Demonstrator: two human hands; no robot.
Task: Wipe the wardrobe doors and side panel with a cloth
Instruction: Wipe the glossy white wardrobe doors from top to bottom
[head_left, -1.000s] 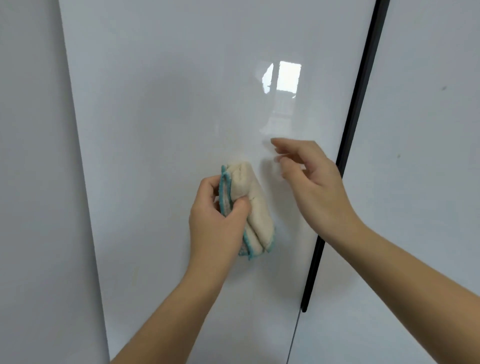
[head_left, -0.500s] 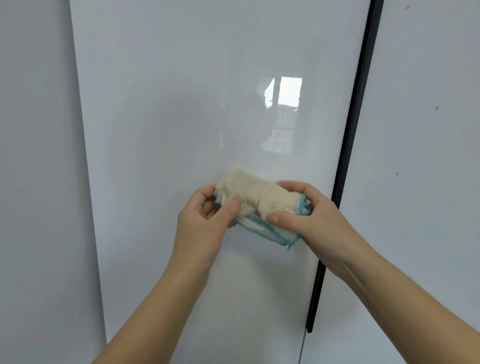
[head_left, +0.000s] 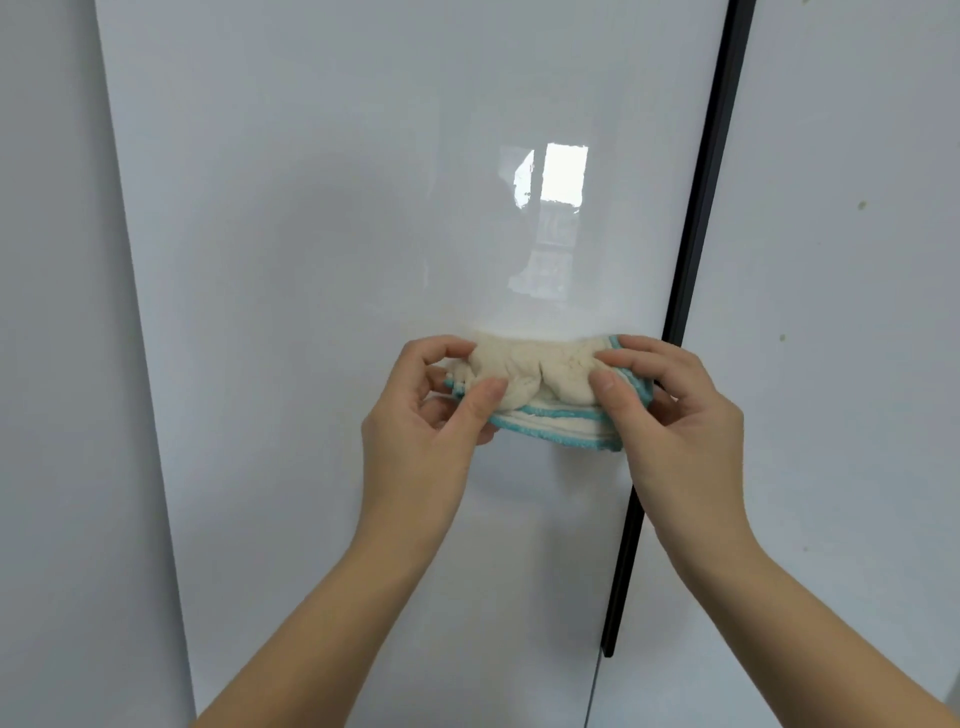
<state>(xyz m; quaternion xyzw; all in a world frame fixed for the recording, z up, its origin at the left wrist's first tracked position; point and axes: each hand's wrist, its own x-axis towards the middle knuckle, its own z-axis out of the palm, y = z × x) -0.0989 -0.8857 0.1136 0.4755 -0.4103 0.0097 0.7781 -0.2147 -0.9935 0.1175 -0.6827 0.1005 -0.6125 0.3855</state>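
Before the glossy wardrobe door (head_left: 337, 260), we are pinching the cloth (head_left: 540, 384) with left hand (head_left: 421, 415) and right hand (head_left: 675, 410) (refolding, likely), risking dropping it if either thumb slackens

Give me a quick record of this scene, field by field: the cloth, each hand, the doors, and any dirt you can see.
cloth: cream with teal edging, bunched, held level in front of the left door
left hand: pinches the cloth's left end
right hand: pinches its right end
left door: glossy white, shows a window reflection
black strip: vertical, between the doors
right door: white, small dark specks
cloth touching door: cannot tell
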